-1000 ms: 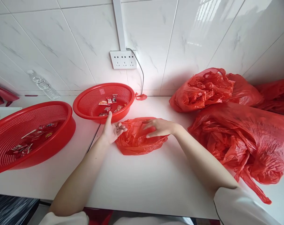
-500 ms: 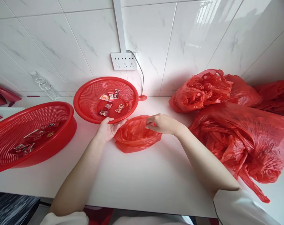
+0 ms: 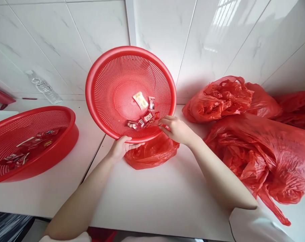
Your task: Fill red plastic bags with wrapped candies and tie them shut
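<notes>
A red mesh basket point(image 3: 129, 72) is lifted and tilted forward over a red plastic bag point(image 3: 149, 156) on the white table. My left hand point(image 3: 121, 148) is closed on the basket's near rim, thumb over the edge and fingers underneath. Several small wrapped snacks point(image 3: 147, 117) have gathered along the basket's lower right side, and a pale packet point(image 3: 140, 100) lies just above them. At the basket's lower right rim is my right hand point(image 3: 176, 129), its fingers curled in a pinch at the bag's upper edge; the fingertips are partly hidden.
Another red basket point(image 3: 74, 131) with wrapped snacks stands on the left. Behind it, a clear plastic bottle point(image 3: 44, 86) leans near the tiled wall. Large crumpled red bags point(image 3: 268, 154) fill the right side. A seam point(image 3: 93, 158) crosses the table point(image 3: 147, 201).
My left hand has raised the basket off the table, moved it right and tipped it over the bag. The snacks have slid toward its lower right. My right hand stays by the bag.
</notes>
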